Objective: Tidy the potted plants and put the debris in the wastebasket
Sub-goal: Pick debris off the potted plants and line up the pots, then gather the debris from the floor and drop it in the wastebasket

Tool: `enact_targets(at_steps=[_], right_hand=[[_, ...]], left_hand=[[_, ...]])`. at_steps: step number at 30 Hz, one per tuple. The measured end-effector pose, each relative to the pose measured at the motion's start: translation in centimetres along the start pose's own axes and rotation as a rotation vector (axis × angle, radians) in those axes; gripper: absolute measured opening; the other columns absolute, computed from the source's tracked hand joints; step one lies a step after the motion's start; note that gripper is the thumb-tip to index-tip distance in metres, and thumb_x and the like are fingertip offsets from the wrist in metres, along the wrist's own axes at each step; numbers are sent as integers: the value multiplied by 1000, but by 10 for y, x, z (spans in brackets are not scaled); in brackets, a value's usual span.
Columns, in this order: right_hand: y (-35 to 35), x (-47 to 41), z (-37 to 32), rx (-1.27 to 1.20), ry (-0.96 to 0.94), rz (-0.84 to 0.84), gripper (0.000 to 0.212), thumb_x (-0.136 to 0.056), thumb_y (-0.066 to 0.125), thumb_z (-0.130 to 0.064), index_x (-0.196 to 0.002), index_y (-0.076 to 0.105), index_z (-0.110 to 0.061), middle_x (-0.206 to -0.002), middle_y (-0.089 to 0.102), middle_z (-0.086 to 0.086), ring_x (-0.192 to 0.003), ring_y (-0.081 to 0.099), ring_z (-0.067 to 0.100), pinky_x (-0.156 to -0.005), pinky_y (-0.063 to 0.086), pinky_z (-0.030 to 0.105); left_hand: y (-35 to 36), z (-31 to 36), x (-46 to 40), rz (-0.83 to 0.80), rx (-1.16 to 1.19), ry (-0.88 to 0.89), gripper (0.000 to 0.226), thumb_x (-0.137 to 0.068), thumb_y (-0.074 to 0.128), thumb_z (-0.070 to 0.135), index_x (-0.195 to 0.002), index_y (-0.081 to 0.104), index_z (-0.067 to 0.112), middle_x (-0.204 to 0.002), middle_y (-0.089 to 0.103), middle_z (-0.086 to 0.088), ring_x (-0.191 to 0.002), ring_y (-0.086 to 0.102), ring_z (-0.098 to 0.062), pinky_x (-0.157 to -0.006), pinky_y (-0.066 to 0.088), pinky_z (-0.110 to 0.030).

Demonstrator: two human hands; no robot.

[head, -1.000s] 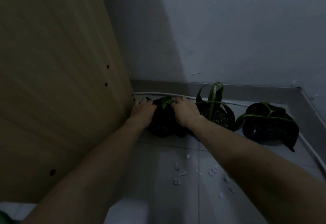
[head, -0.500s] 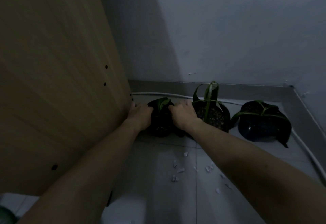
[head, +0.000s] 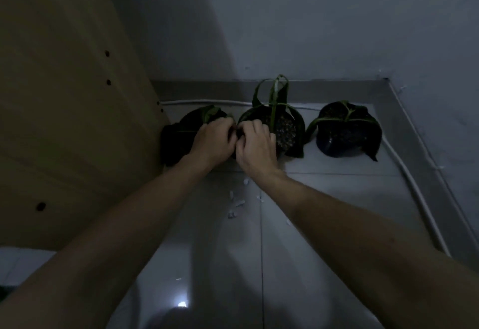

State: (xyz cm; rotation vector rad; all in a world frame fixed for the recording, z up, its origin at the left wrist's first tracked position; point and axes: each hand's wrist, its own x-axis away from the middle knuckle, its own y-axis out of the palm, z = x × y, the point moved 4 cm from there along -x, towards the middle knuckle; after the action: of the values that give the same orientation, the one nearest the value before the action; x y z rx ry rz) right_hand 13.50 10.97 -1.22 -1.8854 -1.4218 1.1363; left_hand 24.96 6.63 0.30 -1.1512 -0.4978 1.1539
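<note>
Three dark pots with green plants stand in a row on the tiled floor by the wall: the left pot (head: 178,139), the middle pot (head: 286,131) with tall leaves, and the right pot (head: 347,134). My left hand (head: 215,142) and my right hand (head: 256,145) are close together at the left pot's right edge, between it and the middle pot. The fingers of both are curled and pinch the dark rim there. The dim light hides the exact grip. Small white scraps of debris (head: 236,205) lie on the floor in front of the pots, under my forearms.
A tall wooden panel (head: 64,121) stands close on the left, touching the left pot. A white cable (head: 414,191) runs along the wall's foot behind the pots and down the right side. A grey skirting ledge (head: 440,173) borders the floor.
My hands were on either side of the left pot. Both have shifted right and come together at its right rim. The view has moved closer and tilted down.
</note>
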Motion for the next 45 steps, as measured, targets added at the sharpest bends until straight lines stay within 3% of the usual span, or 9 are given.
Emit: enact_targets(at_steps=[5, 9, 14, 17, 19, 26, 31, 38, 45], right_hand=[[-8, 78, 57, -40, 266, 58, 24, -86, 54, -23, -109, 56, -15, -106, 55, 8, -104, 50, 27, -88, 39, 41], [-4, 125, 85, -34, 270, 149, 35, -82, 54, -29, -116, 53, -18, -115, 55, 5, -110, 48, 23, -96, 35, 34], [-7, 159, 130, 22, 465, 123, 52, -86, 47, -41, -129, 48, -12, -131, 49, 12, -122, 45, 30, -108, 33, 43], [-6, 173, 147, 25, 537, 64, 56, -94, 43, -42, -139, 38, -10, -144, 41, 15, -134, 37, 32, -115, 29, 44], [1, 179, 150, -26, 571, -4, 62, -96, 37, -46, -146, 30, -11, -154, 33, 14, -144, 26, 28, -120, 20, 43], [11, 176, 146, 16, 448, -151, 76, -89, 33, -61, -151, 20, -19, -160, 22, 7, -150, 12, 21, -122, 15, 42], [19, 175, 145, 121, 331, -270, 84, -86, 32, -67, -153, 12, -22, -163, 14, 5, -150, 4, 18, -121, 5, 37], [23, 171, 143, 118, 262, -292, 82, -88, 36, -65, -152, 18, -19, -162, 20, 7, -150, 10, 21, -121, 11, 37], [42, 156, 121, 29, 143, -340, 78, -89, 39, -63, -152, 18, -22, -161, 22, 3, -148, 17, 21, -120, 17, 37]], left_hand=[[48, 22, 51, -35, 166, -145, 12, -84, 53, 23, -76, 50, 15, -72, 58, -7, -67, 56, -28, -58, 46, -40], [84, 18, 93, -94, 143, -132, 12, -85, 53, 26, -77, 51, 18, -77, 53, -4, -73, 53, -25, -60, 43, -37], [97, 1, 117, -93, 65, -45, 38, -85, 52, 36, -114, 54, 12, -113, 57, -12, -104, 52, -31, -90, 43, -37], [108, -9, 125, -122, 34, -60, 55, -89, 53, 39, -135, 44, 9, -143, 42, -19, -134, 36, -33, -112, 29, -38], [115, -9, 128, -156, 32, -49, 59, -91, 48, 44, -139, 38, 11, -151, 33, -19, -142, 26, -32, -117, 21, -38], [139, 5, 114, -300, 20, -12, 74, -91, 30, 64, -149, 21, 19, -161, 15, -8, -148, 6, -23, -120, 9, -41], [146, 17, 103, -338, -4, 142, 80, -88, 33, 68, -149, 24, 16, -160, 20, -8, -148, 10, -24, -120, 11, -41], [142, 18, 116, -371, 84, 249, 72, -93, 42, 57, -148, 29, 13, -159, 23, -6, -148, 12, -16, -121, 8, -36], [136, 13, 126, -402, 112, 351, 80, -88, 45, 66, -147, 30, 14, -158, 25, -5, -147, 14, -14, -120, 11, -34]])
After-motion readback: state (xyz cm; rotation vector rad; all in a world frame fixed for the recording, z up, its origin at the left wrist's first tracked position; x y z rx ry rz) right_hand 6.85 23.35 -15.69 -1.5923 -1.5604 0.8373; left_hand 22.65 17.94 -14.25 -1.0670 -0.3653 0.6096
